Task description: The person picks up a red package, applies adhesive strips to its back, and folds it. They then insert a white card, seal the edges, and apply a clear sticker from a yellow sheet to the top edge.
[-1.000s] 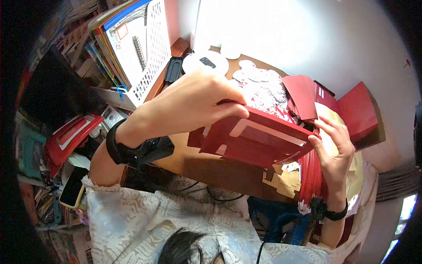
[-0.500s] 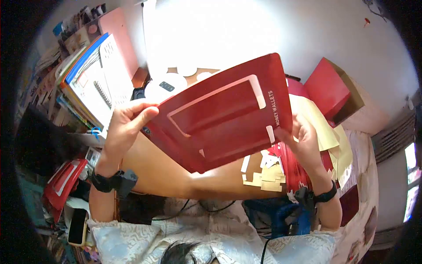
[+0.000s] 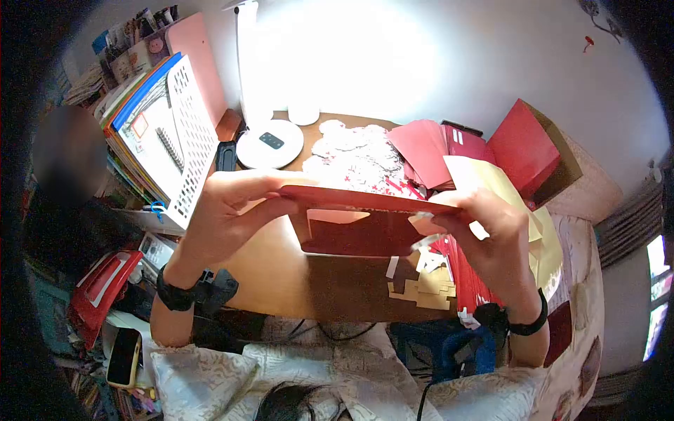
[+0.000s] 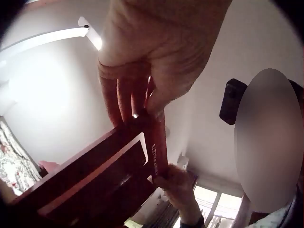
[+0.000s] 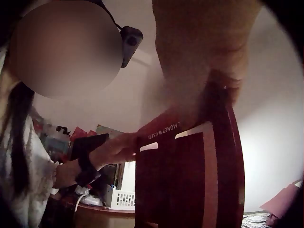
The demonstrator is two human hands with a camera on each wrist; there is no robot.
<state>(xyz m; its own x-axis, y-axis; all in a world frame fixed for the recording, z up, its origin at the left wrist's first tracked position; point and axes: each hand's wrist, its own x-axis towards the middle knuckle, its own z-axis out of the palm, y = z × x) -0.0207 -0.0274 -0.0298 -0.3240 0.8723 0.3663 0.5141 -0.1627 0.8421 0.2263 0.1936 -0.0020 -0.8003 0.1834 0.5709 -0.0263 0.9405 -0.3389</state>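
Observation:
A dark red cardboard sleeve (image 3: 358, 235) printed MONEY WALLETS, with pale strips outlining its panel, is held up over the desk, its upper edge towards the head camera. My left hand (image 3: 235, 210) pinches one end between thumb and fingers. At the opposite end my right hand (image 3: 491, 228) grips a corner, thumb underneath. In the left wrist view, left fingers lie over the sleeve (image 4: 104, 185) edge while the other hand (image 4: 180, 187) holds the lettered end. The right wrist view shows the sleeve (image 5: 171, 185) hanging below the blurred right hand (image 5: 204, 90).
Behind the sleeve lie a heap of white-and-red paper scraps (image 3: 347, 151) and red envelopes (image 3: 421, 151). Right stand a red box (image 3: 523, 154), yellow paper (image 3: 484, 175) and stacked red envelopes (image 3: 467, 277). Yellow card pieces (image 3: 425, 291) lie near the front edge. A white basket (image 3: 189, 133) stands left.
The sleeve has swung from tilted upward, its broad printed face showing, to nearly edge-on and level. It has come lower; both hands stay on its ends, the left having released and regripped unclear.

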